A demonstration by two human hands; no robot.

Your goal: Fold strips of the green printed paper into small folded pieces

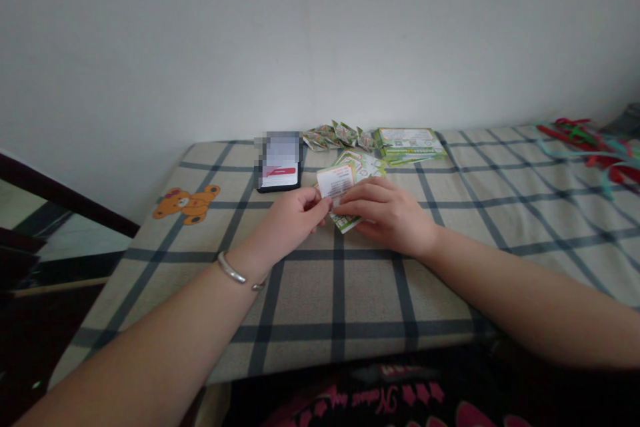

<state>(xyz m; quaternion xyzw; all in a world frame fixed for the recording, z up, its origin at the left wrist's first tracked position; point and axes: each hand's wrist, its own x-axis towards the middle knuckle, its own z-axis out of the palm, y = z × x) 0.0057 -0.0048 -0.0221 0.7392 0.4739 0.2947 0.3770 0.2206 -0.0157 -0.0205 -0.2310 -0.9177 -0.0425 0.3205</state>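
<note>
Leaflet (339, 181) pinched in left hand (290, 219); right hand (391, 215) grip seemingly closed on it too

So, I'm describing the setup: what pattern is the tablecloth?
Beige tablecloth with a dark grid and an orange bear, clearest in the head view.

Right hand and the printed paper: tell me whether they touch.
Touching. Head view: right hand lies on the printed paper, which pokes out beneath it.

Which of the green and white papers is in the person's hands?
The sheet nearest the person, pinched between the left hand and right hand. The stack and the folded pieces lie untouched farther back.
</note>
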